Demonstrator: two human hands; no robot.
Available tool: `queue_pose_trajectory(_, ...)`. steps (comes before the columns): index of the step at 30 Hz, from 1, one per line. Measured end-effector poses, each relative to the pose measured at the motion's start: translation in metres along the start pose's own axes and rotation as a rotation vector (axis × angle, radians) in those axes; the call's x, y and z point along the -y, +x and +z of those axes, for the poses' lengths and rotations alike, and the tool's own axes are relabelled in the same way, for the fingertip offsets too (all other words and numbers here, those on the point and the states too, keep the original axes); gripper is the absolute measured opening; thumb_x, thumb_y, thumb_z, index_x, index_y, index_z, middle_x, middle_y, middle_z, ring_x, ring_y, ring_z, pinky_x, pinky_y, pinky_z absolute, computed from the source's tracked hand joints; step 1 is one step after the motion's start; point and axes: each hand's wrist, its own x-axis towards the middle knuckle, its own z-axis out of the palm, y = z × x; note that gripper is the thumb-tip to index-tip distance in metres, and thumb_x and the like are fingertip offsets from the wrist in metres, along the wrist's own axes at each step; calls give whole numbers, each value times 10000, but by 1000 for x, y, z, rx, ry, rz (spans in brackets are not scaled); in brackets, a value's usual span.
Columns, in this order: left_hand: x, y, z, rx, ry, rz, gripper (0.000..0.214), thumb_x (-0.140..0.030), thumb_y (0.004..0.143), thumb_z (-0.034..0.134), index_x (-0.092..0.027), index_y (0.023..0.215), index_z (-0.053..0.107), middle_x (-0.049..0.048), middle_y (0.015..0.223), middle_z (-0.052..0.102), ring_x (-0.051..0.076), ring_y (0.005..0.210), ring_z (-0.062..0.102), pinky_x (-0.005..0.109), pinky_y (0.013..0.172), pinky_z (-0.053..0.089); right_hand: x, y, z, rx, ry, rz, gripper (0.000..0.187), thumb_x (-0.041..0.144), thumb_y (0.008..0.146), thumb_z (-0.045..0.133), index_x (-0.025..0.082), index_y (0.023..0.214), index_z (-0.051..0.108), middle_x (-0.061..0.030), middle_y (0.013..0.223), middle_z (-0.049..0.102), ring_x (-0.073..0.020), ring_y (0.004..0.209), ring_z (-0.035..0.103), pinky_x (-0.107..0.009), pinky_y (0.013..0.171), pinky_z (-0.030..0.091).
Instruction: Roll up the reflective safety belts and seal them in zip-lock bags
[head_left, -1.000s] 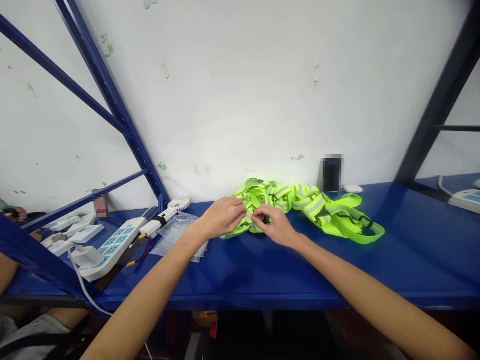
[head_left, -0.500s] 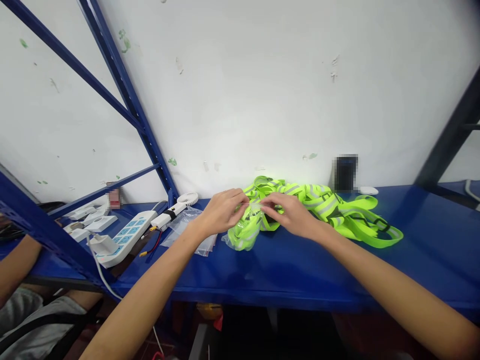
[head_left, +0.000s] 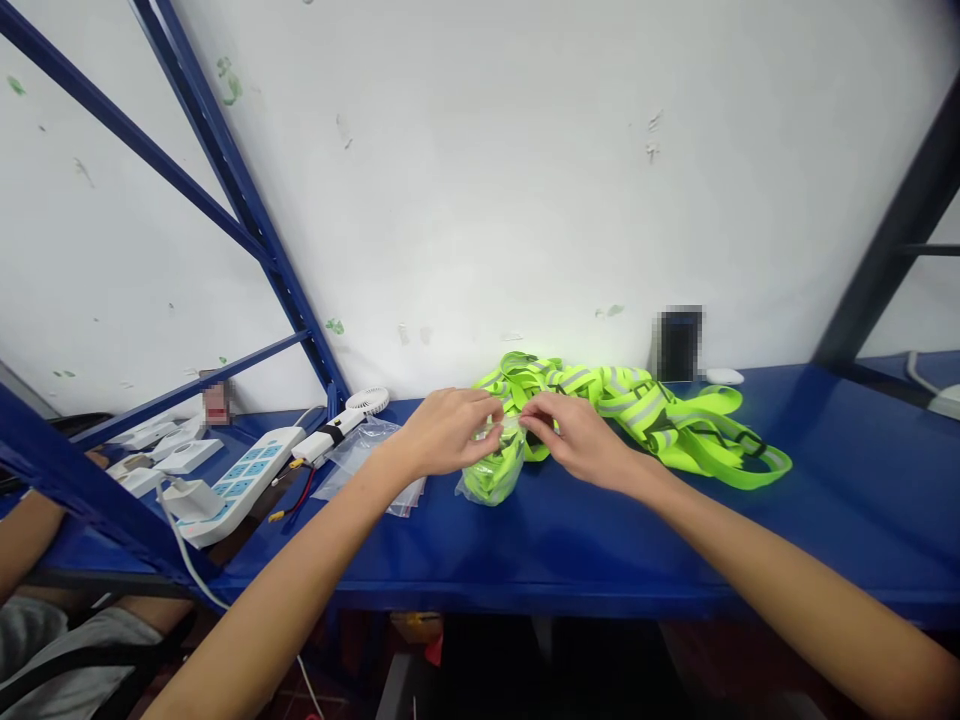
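My left hand (head_left: 447,430) and my right hand (head_left: 576,438) meet over the blue shelf (head_left: 675,530), both pinching the top of a clear plastic bag (head_left: 493,470) stuffed with a folded neon-yellow reflective strap. The bag hangs from my fingers and its bottom rests on the shelf. Just behind my hands lies a loose pile of neon-yellow reflective straps (head_left: 645,412) with grey bands and black buckles, spread toward the right along the wall.
Empty clear bags (head_left: 369,462) lie left of my left hand. Further left are a small white fan (head_left: 346,420), a white power strip (head_left: 225,488) and chargers. A dark object (head_left: 678,344) stands at the wall. Another person's arm (head_left: 26,530) shows lower left.
The strap I was gathering at the pile's left end now sits inside the clear bag. Both hands have drawn close together at the bag's mouth.
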Motion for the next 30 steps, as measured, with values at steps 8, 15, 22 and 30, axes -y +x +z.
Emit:
queue_pose_trajectory(8,-2,-1,7,117,185,213,145,-196,1018,347,-164,980,483,71,899,647,189,720,630,295,587,394,7,5,-10,200,21,-81,115,209,936,501,204,823,522,-1,726,568,-142,626,486,-271,602,375)
queue_pose_trajectory(15,0,-30,31,-93,374,196,379,-405,1046,284,-181,813,483,1,605,569,154,517,577,263,478,311,24,-4,-13,378,-71,-219,253,240,998,392,206,757,460,-9,711,517,-141,597,419,-294,588,334)
queue_pose_trajectory(22,15,-43,32,-218,262,197,459,-465,1033,305,-183,716,480,-19,534,530,114,465,506,248,470,305,30,-4,1,363,236,-121,292,189,941,437,206,653,394,40,575,487,-100,514,421,-247,527,320)
queue_pose_trajectory(30,-83,-57,4,-395,-344,-177,568,-356,998,40,-264,921,595,108,776,656,210,816,650,415,751,529,-17,57,73,-96,998,568,278,235,964,395,205,695,459,1,607,606,-141,604,664,-281,677,538)
